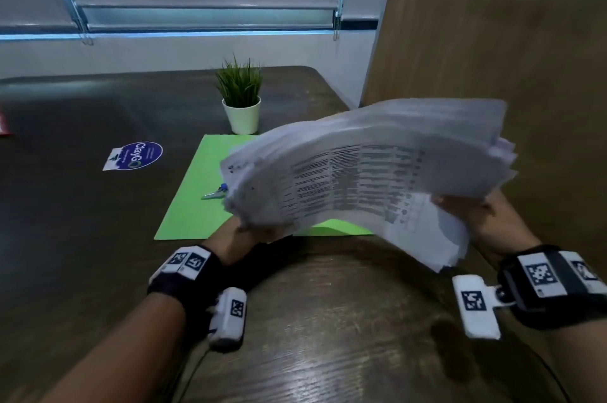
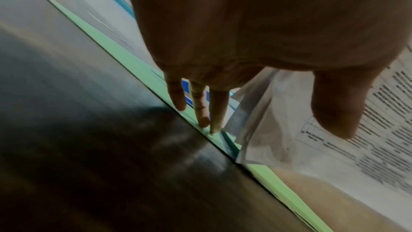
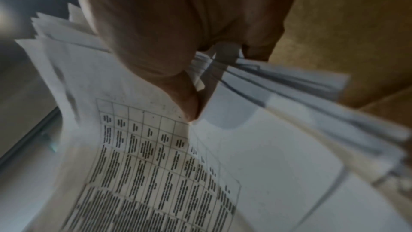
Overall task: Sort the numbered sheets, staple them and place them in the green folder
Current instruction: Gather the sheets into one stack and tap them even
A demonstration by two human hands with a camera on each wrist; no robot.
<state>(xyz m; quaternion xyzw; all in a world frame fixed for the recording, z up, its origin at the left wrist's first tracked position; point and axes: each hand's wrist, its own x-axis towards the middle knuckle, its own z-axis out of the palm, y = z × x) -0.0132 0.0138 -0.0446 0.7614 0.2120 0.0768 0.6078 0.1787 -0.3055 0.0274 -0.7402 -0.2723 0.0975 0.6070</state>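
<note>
A thick, fanned stack of printed sheets (image 1: 361, 179) is lifted above the table, blurred, with a table of text on its top page. My left hand (image 1: 259, 232) holds its near left corner from beneath. In the left wrist view the left hand (image 2: 274, 124) has its thumb on the sheets (image 2: 334, 156) and its fingers (image 2: 200, 108) below them. My right hand (image 1: 466, 205) pinches the right edge, and the right hand's (image 3: 196, 112) thumb presses on the splayed sheets (image 3: 156, 165). The green folder (image 1: 190, 205) lies flat below, with a small blue and silver stapler (image 1: 216, 193) on it.
The dark wooden table (image 1: 98, 238) carries a potted plant (image 1: 241, 107) just behind the folder and a blue sticker (image 1: 134, 154) to the left. A tall wooden panel (image 1: 492, 41) stands close on the right. A red item (image 1: 3, 123) shows at the far left edge.
</note>
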